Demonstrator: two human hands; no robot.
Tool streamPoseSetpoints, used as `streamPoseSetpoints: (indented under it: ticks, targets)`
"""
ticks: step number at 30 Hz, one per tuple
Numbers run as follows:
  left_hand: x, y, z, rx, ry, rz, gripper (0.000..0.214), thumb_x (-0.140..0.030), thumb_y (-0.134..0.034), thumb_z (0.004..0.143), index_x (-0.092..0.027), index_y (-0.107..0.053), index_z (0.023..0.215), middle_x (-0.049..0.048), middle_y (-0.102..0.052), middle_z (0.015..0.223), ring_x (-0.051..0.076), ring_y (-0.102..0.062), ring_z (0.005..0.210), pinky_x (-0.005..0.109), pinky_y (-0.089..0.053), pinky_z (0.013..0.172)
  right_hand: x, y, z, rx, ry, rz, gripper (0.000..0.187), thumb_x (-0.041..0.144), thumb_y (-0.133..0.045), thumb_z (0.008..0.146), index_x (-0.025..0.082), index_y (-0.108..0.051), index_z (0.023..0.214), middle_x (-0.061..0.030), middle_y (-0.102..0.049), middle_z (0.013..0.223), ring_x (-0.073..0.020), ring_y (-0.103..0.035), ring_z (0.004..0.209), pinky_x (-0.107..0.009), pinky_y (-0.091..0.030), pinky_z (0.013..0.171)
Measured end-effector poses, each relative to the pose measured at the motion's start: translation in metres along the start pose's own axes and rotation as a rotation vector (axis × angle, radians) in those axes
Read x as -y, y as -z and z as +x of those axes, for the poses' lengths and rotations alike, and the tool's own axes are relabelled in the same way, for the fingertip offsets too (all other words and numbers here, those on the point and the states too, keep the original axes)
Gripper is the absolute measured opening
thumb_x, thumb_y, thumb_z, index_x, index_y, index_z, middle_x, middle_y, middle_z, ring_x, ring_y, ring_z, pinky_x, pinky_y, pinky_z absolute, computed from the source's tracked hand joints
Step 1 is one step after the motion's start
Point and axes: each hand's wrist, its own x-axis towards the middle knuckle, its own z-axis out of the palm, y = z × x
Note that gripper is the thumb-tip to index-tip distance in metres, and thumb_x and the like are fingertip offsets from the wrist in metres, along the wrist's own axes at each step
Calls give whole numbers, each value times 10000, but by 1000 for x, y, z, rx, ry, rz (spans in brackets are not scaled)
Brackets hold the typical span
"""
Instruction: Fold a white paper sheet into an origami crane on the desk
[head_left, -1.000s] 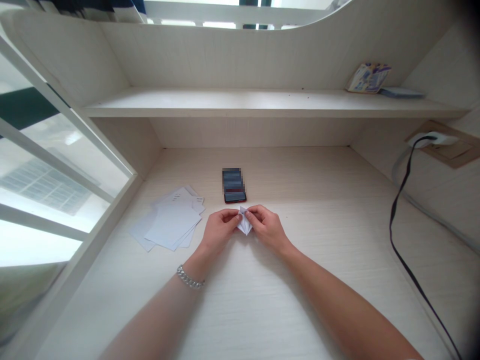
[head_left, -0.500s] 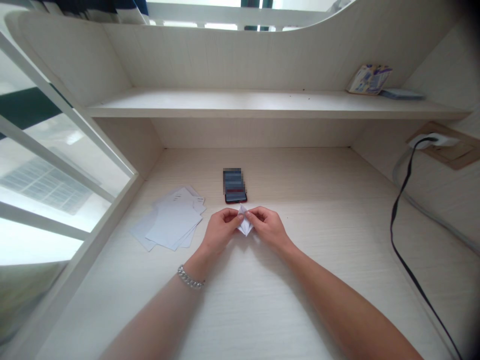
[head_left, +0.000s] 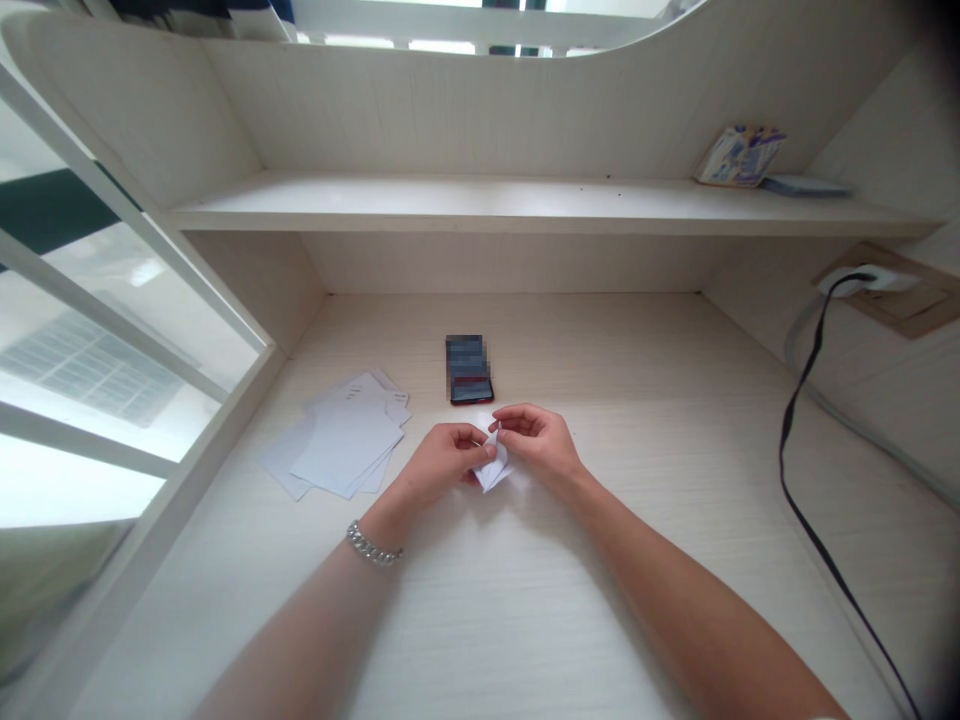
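Note:
A small folded piece of white paper [head_left: 491, 466] is held between both hands just above the pale wooden desk [head_left: 525, 600]. My left hand [head_left: 439, 465], with a silver bracelet on the wrist, pinches its left side. Fingers of my right hand [head_left: 540, 440] are curled and pinch the paper's top flap. A dark phone [head_left: 468, 370] lies flat on the desk just beyond the hands.
A loose stack of white paper sheets [head_left: 341, 445] lies to the left of the hands. A black cable [head_left: 806, 440] runs from a wall socket [head_left: 870, 280] down the right side. A shelf [head_left: 525, 205] above holds a small printed packet [head_left: 739, 155]. A window frame borders the left.
The folded paper has tilted and dropped slightly toward me. My right hand has risen and curled over the paper's top; my left hand has shifted a little right.

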Motion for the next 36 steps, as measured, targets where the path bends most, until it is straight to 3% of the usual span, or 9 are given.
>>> streamPoseSetpoints:
  ticks: [18, 36]
  targets:
    - [-6, 1, -3, 56, 34, 43, 198, -309, -660, 676, -125, -599, 714, 24, -566, 653, 113, -545, 572, 232, -476, 494, 0, -1, 0, -57, -62, 77, 184, 276, -640, 624, 177, -694, 769, -59, -711, 754, -173, -629, 663, -277, -469, 579]
    - [-4, 1, -2, 52, 47, 73, 175, -286, -658, 665, -123, -596, 681, 26, -558, 642, 114, -549, 566, 230, -482, 498, -7, 4, 3, -72, 46, 14, 227, 226, -678, 637, 165, -646, 853, -71, -703, 773, -191, -648, 716, -276, -489, 606]
